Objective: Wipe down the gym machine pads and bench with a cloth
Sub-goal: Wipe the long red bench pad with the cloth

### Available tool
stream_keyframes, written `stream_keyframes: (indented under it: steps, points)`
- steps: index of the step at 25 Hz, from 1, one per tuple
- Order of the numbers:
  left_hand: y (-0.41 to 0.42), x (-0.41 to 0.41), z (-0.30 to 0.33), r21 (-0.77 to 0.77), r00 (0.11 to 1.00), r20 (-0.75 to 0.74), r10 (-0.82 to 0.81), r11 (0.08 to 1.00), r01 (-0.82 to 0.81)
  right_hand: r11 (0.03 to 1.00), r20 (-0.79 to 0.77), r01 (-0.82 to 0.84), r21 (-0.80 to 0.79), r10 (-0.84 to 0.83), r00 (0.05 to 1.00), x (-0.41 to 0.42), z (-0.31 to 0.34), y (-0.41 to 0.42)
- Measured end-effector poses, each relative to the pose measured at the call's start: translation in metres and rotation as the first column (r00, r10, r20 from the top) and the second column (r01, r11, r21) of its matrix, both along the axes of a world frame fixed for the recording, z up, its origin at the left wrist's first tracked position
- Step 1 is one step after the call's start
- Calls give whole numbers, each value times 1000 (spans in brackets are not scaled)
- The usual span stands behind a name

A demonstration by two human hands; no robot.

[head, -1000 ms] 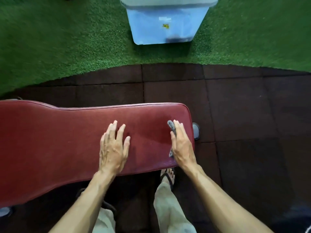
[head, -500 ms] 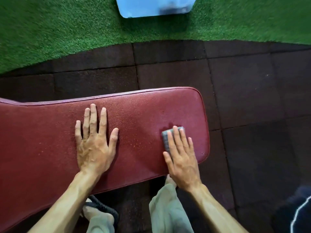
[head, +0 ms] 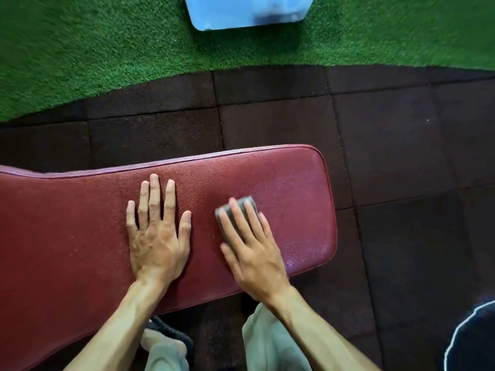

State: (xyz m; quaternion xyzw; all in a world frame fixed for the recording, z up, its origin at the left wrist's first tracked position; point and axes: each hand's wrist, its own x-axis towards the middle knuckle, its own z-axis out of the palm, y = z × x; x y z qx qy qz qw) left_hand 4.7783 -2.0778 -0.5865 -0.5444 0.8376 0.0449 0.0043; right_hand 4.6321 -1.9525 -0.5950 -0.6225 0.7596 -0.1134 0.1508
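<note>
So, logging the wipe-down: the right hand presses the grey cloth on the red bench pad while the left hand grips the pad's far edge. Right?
Not quite. The head view shows the left hand lying flat on top of the red bench pad, fingers straight, short of its far edge. The right hand does press the grey cloth on the pad.

Person, head view.

- Left hand (head: 158, 236) and right hand (head: 254, 253): bare, with slender fingers (head: 154, 199) and short-trimmed nails. Tendons and veins stand out on the back of the left hand. The right hand shows slight blur.
- Forearms (head: 115, 325): bare along their whole visible length.
- Legs: loose trousers (head: 270, 344) of pale grey-green fabric, one leg visible below each forearm.
- Left foot (head: 158, 341): open sandal with a thick black strap (head: 174, 333) across the foot.
</note>
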Motion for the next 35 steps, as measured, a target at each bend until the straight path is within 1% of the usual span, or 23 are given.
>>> stream_keyframes:
  steps: [1, 2, 4, 6, 8, 9, 10, 11, 13, 14, 15, 16, 18, 20, 21, 23, 25, 27, 29, 31, 32, 34, 35]
  points:
    - [-1, -1, 0, 9, 1000, -6, 4, 1000, -4, 1000, -36, -27, 0, 27, 999, -7, -3, 29]
    - [-1, -1, 0, 14, 1000, -5, 7, 1000, -7, 1000, -68, -4, 17, 5, 998, -23, -6, 51]
    - [0, -1, 1, 15, 1000, 0, 11, 1000, -11, 983, -66, 172, 71, -167, 984, -64, -11, 60]
    - [0, 0, 0, 21, 1000, 0, 11, 1000, -11, 913, -40, 398, 91, -396, 917, -91, -14, 23]
    - [0, 0, -2, 10, 1000, 11, 9, 1000, -9, 844, -6, 532, 62, -533, 846, -91, -12, -41]
    - [0, 1, -2, 8, 1000, 18, 10, 1000, -10, 845, 18, 533, 43, -534, 845, -77, -10, -68]
    - [-1, -1, -2, 5, 1000, 17, 9, 1000, -9, 877, 35, 481, 14, -481, 876, -58, -6, -86]
    - [-1, -1, -2, -1, 1000, 19, 8, 1000, -8, 930, 36, 366, -14, -366, 930, -35, -3, -89]
    - [1, 0, -2, 0, 1000, 16, 9, 1000, -9, 996, 54, 86, -17, -85, 995, 7, 2, -49]
    - [0, 1, -2, 4, 1000, 7, 10, 1000, -10, 1000, 46, 1, -7, -1, 999, 12, 2, -18]
    - [0, 1, -2, 7, 1000, 2, 13, 1000, -13, 999, 19, -32, 1, 32, 999, 7, -1, 13]
    - [0, 1, -2, 9, 1000, 3, 16, 1000, -16, 1000, -22, -24, 14, 24, 999, -8, -4, 37]
    - [1, 0, -2, 12, 1000, -3, 15, 1000, -15, 992, -47, 108, 73, -104, 993, -51, -11, 55]
    - [0, 0, -3, 4, 1000, -6, 14, 1000, -13, 942, 1, 310, 127, -313, 950, -80, -15, 29]
    - [0, -1, -3, 9, 1000, 2, 12, 1000, -12, 906, 11, 408, 113, -412, 911, -84, -15, 4]
    - [0, 2, -4, 18, 1000, 8, 9, 1000, -9, 861, 29, 502, 76, -505, 862, -66, -9, -47]
    - [-1, 3, -5, 27, 1000, -6, 17, 1000, -17, 909, 79, 416, 41, -418, 905, -27, -4, -74]
    - [-1, 2, -5, 28, 1000, -26, 9, 1000, -8, 973, 122, 228, 30, -230, 966, 11, 4, -64]
    - [-1, 4, -5, 19, 1000, -20, -8, 1000, 8, 990, 236, 138, 33, -141, 961, 20, 10, -39]
    - [-3, 5, -3, 26, 1000, -19, -3, 1000, 4, 982, 334, 185, 29, -184, 924, 0, 10, -19]
    - [-3, 2, 0, 40, 998, -53, 24, 999, -22, 968, 335, 248, 45, -248, 909, -15, 7, -11]
    - [4, -19, 5, 65, 986, -143, 81, 995, -73, 935, 249, 343, 87, -354, 902, -47, -1, 0]
    - [12, -35, 7, 67, 982, -173, 75, 996, -65, 931, 187, 349, 103, -363, 913, -58, -6, 5]
